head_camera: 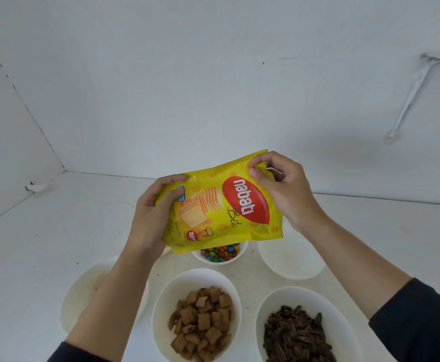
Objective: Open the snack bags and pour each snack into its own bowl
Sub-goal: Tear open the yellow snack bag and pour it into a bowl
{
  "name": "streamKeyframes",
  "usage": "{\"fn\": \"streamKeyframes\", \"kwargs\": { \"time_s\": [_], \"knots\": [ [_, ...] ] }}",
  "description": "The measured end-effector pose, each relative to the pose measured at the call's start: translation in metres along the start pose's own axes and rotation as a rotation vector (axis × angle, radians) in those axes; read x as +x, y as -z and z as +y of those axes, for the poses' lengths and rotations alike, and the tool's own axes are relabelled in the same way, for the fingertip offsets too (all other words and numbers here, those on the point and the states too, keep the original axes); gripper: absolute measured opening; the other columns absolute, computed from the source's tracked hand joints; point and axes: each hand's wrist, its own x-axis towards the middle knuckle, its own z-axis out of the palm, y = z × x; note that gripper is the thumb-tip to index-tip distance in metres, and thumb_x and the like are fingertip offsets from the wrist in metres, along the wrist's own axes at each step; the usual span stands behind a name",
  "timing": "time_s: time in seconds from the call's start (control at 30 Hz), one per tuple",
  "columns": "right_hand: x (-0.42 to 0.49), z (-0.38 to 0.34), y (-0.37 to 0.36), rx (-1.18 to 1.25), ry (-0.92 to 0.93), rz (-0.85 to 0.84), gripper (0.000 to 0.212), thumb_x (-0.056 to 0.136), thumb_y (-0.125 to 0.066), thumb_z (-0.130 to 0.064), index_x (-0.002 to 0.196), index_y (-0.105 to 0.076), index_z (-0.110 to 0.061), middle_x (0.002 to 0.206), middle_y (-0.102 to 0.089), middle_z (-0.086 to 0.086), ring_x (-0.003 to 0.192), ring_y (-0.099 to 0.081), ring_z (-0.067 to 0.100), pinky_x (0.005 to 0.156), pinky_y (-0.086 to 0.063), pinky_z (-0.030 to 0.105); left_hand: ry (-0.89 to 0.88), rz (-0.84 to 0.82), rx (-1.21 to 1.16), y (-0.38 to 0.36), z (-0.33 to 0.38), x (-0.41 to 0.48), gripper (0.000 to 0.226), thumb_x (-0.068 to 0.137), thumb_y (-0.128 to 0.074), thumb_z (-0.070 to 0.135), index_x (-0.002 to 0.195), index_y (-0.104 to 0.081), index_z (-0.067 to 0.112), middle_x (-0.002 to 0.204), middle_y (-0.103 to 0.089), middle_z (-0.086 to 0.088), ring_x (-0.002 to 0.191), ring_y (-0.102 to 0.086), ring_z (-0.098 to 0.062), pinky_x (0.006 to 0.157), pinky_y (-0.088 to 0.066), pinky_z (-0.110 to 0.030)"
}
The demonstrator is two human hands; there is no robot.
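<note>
The yellow wafer bag [221,202] was held aloft, clamped by the left hand [152,212] and pinched at its corner by the right hand [281,186]. Tearing seemingly came next, then pouring into the empty bowl [292,259] below the right hand.

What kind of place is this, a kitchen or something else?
Probably a staged recording corner, not a lived-in kitchen: bare white walls meet a plain white table. On it stand only white snack bowls, while both hands hold a yellow Nabati bag. No appliances show.
</note>
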Motion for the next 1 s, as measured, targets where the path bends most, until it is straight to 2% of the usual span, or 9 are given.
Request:
{"fn": "streamKeyframes", "kwargs": {
  "time_s": [0.1, 0.2, 0.33, 0.4, 0.53, 0.63, 0.83, 1.0],
  "knots": [
    [-0.004, 0.011, 0.021, 0.011, -0.023, 0.012, 0.004, 0.096, -0.067, -0.016, 0.095, -0.07, -0.02, 0.098, -0.068, 0.013, 0.096, -0.07, 0.029, 0.081, -0.061, 0.048, -0.038, -0.005, 0.036, -0.021, -0.005, -0.006, 0.021, 0.097, -0.062, 0.009, 0.098, -0.077, 0.024, 0.124, -0.069, -0.009, 0.1, -0.065, -0.024, 0.08, -0.052, -0.044],
    [-0.006, 0.021, 0.036, 0.025, -0.039, 0.01, 0.004, 0.096, -0.067, -0.014, 0.095, -0.07, -0.017, 0.095, -0.069, 0.004, 0.097, -0.069, 0.029, 0.082, -0.062, 0.044, -0.051, 0.013, 0.075, -0.035, -0.009, -0.009, 0.024, 0.097, -0.063, 0.01, 0.095, -0.078, 0.028, 0.112, -0.071, 0.0, 0.099, -0.065, -0.023, 0.08, -0.051, -0.046],
    [-0.007, 0.03, 0.047, 0.014, -0.046, -0.003, 0.002, 0.096, -0.068, -0.013, 0.097, -0.069, -0.011, 0.097, -0.07, 0.002, 0.094, -0.069, 0.021, 0.074, -0.059, 0.029, -0.085, 0.034, 0.137, -0.047, -0.017, -0.01, 0.025, 0.097, -0.063, 0.011, 0.092, -0.077, 0.031, 0.095, -0.071, 0.018, 0.087, -0.066, -0.006, 0.073, -0.053, -0.033],
    [-0.007, 0.035, 0.051, 0.021, -0.057, 0.006, 0.003, 0.095, -0.068, -0.012, 0.097, -0.069, -0.01, 0.097, -0.07, 0.002, 0.092, -0.07, 0.02, 0.072, -0.058, 0.027, -0.105, 0.021, 0.167, -0.051, -0.02, -0.008, 0.025, 0.098, -0.062, 0.011, 0.092, -0.076, 0.032, 0.091, -0.07, 0.022, 0.081, -0.066, 0.001, 0.067, -0.054, -0.023],
    [-0.007, 0.046, 0.056, 0.024, -0.079, 0.005, 0.003, 0.094, -0.07, -0.011, 0.096, -0.069, -0.009, 0.095, -0.07, -0.006, 0.089, -0.07, 0.018, 0.076, -0.06, 0.034, -0.117, -0.019, 0.198, -0.054, -0.023, 0.001, 0.021, 0.099, -0.061, 0.011, 0.098, -0.076, 0.027, 0.091, -0.069, 0.023, 0.079, -0.066, 0.004, 0.061, -0.053, -0.017],
    [-0.009, 0.057, 0.058, 0.024, -0.104, 0.017, 0.004, 0.092, -0.071, -0.009, 0.095, -0.069, -0.008, 0.096, -0.071, -0.003, 0.089, -0.07, 0.023, 0.076, -0.061, 0.035, -0.115, -0.048, 0.233, -0.054, -0.026, 0.009, 0.018, 0.099, -0.062, 0.01, 0.104, -0.075, 0.021, 0.094, -0.069, 0.02, 0.078, -0.066, 0.005, 0.059, -0.052, -0.015],
    [-0.013, 0.075, 0.058, 0.037, -0.158, 0.059, 0.005, 0.09, -0.074, -0.007, 0.094, -0.071, -0.007, 0.094, -0.072, 0.001, 0.08, -0.067, 0.006, 0.066, -0.053, 0.017, -0.104, -0.079, 0.27, -0.057, -0.031, 0.021, 0.023, 0.097, -0.064, 0.009, 0.098, -0.077, 0.029, 0.111, -0.069, 0.005, 0.085, -0.066, 0.001, 0.065, -0.054, -0.016],
    [-0.017, 0.09, 0.062, 0.043, -0.192, 0.079, 0.006, 0.089, -0.075, -0.007, 0.092, -0.07, -0.009, 0.097, -0.073, 0.001, 0.082, -0.067, 0.012, 0.069, -0.054, 0.02, -0.093, -0.111, 0.342, -0.064, -0.036, 0.026, 0.027, 0.097, -0.065, 0.012, 0.095, -0.077, 0.036, 0.109, -0.068, 0.008, 0.088, -0.064, 0.002, 0.064, -0.051, -0.014]
  ]
}}
